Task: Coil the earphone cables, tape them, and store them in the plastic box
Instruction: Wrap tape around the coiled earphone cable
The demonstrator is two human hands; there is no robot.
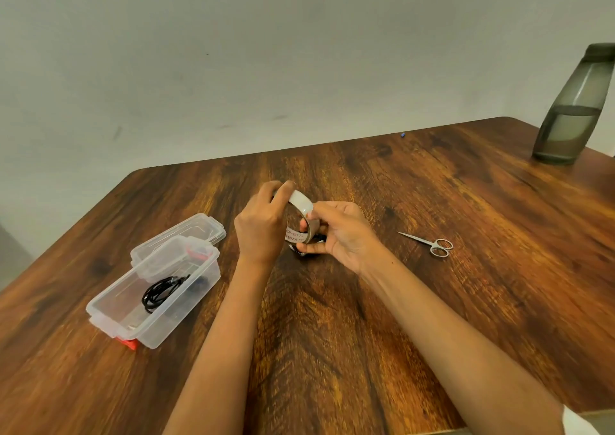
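Above table (366,334) centre: left hand (261,226) and right hand (339,231) both closed on tape roll (301,203). Black coiled earphone (163,293) lies inside open plastic box (109,304); scissors (432,244) right.

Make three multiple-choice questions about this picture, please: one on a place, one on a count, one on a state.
1. Where do the scissors lie?
A. in the plastic box
B. on the table, to the right of the hands
C. in the left hand

2. How many black coiled cables lie in the plastic box?
A. none
B. one
C. four

3. Is the box open or closed?
A. open
B. closed and latched
C. upside down

Answers: 1 B, they lie on the wooden table beyond the right hand. 2 B, one black coiled cable shows through the clear wall. 3 A, its lid is swung back.
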